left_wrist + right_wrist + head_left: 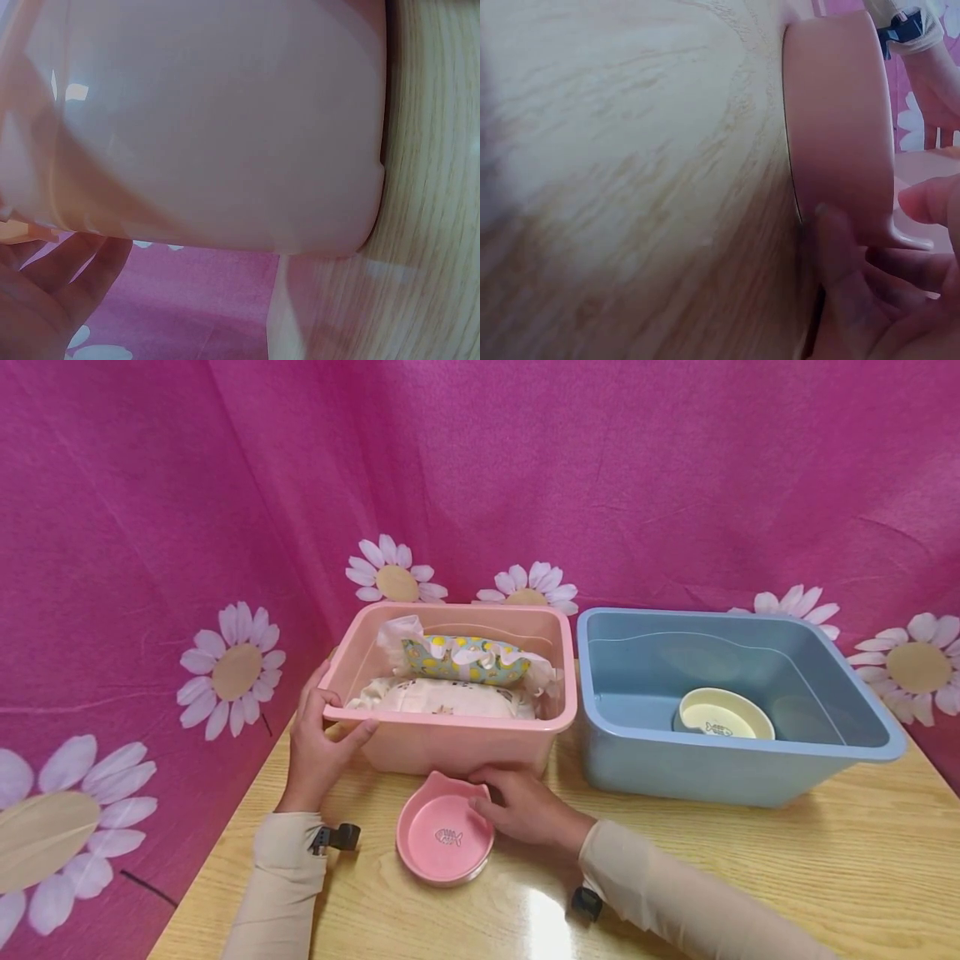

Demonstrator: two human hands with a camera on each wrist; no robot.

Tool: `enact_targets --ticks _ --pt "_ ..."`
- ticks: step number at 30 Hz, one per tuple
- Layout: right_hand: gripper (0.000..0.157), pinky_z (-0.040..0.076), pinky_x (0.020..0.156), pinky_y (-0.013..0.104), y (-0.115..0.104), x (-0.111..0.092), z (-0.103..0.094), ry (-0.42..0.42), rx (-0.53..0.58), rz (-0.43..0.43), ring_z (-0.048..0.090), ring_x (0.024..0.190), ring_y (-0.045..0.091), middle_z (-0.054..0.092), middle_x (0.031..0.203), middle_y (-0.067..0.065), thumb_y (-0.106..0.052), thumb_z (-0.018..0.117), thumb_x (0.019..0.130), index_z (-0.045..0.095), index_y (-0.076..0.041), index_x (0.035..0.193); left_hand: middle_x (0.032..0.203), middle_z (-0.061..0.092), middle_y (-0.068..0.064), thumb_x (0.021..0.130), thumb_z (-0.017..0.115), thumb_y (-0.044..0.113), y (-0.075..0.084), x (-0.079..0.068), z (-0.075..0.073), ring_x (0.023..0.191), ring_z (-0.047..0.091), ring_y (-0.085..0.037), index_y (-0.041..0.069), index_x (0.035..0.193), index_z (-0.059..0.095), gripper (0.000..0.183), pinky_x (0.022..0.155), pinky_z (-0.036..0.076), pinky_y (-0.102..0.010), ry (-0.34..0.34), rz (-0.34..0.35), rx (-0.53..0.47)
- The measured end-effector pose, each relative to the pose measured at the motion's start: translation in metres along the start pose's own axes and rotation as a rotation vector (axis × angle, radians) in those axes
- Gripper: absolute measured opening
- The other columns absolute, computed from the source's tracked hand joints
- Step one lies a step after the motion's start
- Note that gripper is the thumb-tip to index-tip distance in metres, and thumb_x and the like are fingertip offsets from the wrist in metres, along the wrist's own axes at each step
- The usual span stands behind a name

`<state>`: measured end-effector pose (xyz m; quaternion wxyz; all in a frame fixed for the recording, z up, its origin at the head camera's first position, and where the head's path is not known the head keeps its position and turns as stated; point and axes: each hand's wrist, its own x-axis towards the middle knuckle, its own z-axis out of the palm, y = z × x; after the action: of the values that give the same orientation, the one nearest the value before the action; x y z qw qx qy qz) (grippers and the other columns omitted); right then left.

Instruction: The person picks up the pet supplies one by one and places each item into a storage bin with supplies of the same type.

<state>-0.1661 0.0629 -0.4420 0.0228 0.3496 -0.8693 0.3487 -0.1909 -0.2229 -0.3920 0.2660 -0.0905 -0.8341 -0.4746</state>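
Note:
At the front left corner of a pink plastic bin (457, 742), my left hand (318, 743) grips the rim, thumb along the front and fingers at the side. Its fingers also show against the bin wall in the left wrist view. A pink cat-eared pet bowl (442, 837) with a fish-bone print sits on the table before the bin. My right hand (525, 806) holds this bowl's right edge, thumb over the rim and fingers on the outer wall (840, 120). Inside the bin lie a yellow-and-blue patterned bundle (468, 662) with ruffled white edging and a white printed bundle (450, 697).
To the right stands a larger blue bin (712, 768), with a cream fish-bone bowl (723, 710) on its floor. Both bins rest on a wooden table (825, 860). A magenta cloth (637, 485) with daisies hangs behind and to the left.

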Motion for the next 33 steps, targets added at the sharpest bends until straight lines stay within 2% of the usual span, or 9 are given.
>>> enact_targets --ticks 7,18,26,33 --pt "0.027 0.042 0.089 0.027 -0.0006 0.0006 0.0021 -0.003 0.054 -0.004 0.054 0.098 0.009 0.061 0.105 -0.005 -0.017 0.058 0.085 0.059 -0.013 0.112 0.144 0.027 0.013 0.067 0.078 0.031 -0.0079 0.0003 0.0013 0.127 0.032 -0.013 0.013 0.093 0.042 0.048 0.090 0.043 -0.040 0.008 0.004 0.007" --pt "0.028 0.041 0.092 0.028 0.0016 0.0048 0.0055 -0.027 0.200 0.023 0.053 0.103 0.014 0.062 0.106 -0.002 -0.006 0.056 0.085 0.060 -0.009 0.113 0.144 0.026 0.013 0.068 0.078 0.031 -0.0083 0.0001 0.0011 0.127 0.032 -0.012 0.013 0.093 0.042 0.048 0.089 0.044 -0.041 0.004 0.001 0.008" --pt "0.027 0.043 0.086 0.026 -0.0025 0.0082 0.0024 -0.028 0.142 -0.011 0.055 0.094 0.012 0.065 0.097 0.000 -0.003 0.058 0.082 0.063 -0.007 0.108 0.143 0.030 0.009 0.065 0.080 0.029 -0.0100 0.0015 0.0020 0.126 0.033 -0.013 0.011 0.089 0.042 0.048 0.098 0.037 -0.041 0.037 0.046 0.013" --pt "0.026 0.044 0.080 0.023 -0.0026 0.0095 0.0012 -0.015 0.107 -0.018 0.055 0.087 0.010 0.065 0.092 -0.002 -0.003 0.061 0.079 0.065 -0.009 0.103 0.144 0.028 0.010 0.066 0.079 0.029 -0.0097 0.0009 0.0026 0.124 0.035 -0.012 0.012 0.090 0.042 0.048 0.093 0.042 -0.038 0.028 0.035 0.006"
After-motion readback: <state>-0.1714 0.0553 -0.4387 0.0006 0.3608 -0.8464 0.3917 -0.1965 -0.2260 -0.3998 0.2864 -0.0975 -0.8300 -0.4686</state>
